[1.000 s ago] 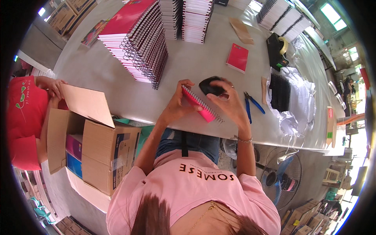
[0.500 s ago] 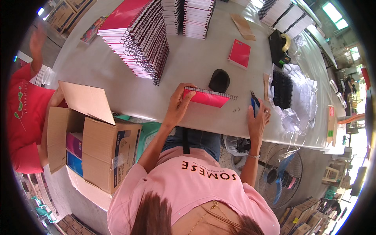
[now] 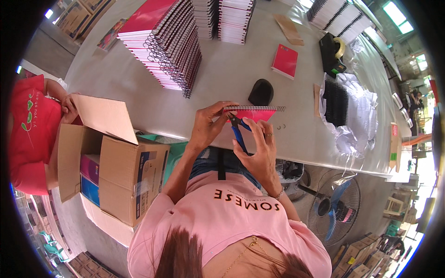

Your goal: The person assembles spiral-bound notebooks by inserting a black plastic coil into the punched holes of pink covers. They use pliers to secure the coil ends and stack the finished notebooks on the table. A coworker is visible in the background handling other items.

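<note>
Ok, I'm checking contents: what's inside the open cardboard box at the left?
Inside the cardboard box, a purple item shows next to a blue item. The box itself covers the rest of its interior, so anything deeper can't be seen.

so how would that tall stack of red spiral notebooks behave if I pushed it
The stack would probably feel heavy, being many notebooks high. Pushed near the top, it may slide apart or tip, since no strap shows around it. Its coils could snag, as they crowd along one side.
</note>
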`<action>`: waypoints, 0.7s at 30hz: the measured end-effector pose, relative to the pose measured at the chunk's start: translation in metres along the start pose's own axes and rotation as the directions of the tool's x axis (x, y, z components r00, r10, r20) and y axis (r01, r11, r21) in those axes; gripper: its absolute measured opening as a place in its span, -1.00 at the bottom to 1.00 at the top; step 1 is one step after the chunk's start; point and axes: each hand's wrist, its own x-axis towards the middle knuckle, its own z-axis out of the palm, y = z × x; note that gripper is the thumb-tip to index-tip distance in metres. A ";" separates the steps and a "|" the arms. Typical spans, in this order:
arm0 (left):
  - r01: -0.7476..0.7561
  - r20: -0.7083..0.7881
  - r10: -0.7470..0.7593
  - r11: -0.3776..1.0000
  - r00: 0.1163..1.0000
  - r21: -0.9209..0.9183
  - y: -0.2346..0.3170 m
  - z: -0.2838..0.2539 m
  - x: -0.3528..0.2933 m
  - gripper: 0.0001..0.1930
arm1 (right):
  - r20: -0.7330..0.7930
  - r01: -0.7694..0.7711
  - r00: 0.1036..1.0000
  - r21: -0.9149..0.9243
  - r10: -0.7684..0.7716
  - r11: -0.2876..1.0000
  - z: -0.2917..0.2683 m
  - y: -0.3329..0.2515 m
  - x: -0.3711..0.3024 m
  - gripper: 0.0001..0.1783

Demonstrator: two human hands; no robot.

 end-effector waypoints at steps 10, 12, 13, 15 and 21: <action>-0.085 -0.038 0.089 0.991 0.995 0.101 0.006 0.001 -0.006 -0.60 | -0.015 -0.023 1.000 0.043 0.024 0.999 0.007 -0.004 -0.005 -0.36; -0.075 -0.031 0.079 0.991 0.996 0.112 0.007 0.001 -0.007 -0.60 | 0.009 -0.064 0.998 0.084 0.063 0.994 0.007 -0.006 -0.006 -0.39; -0.062 -0.030 0.065 0.991 0.997 0.116 0.008 0.001 -0.007 -0.61 | 0.037 -0.077 0.997 0.137 0.072 0.988 0.006 -0.008 -0.006 -0.41; -0.065 -0.059 0.076 0.984 0.995 0.165 0.008 0.003 -0.009 -0.64 | 0.094 -0.106 0.992 0.239 0.086 0.965 0.003 -0.011 -0.004 -0.46; -0.089 -0.165 0.135 0.962 0.977 0.258 0.013 0.015 -0.015 -0.67 | 0.730 -0.719 0.680 0.682 0.073 -0.134 -0.011 -0.001 0.002 -0.57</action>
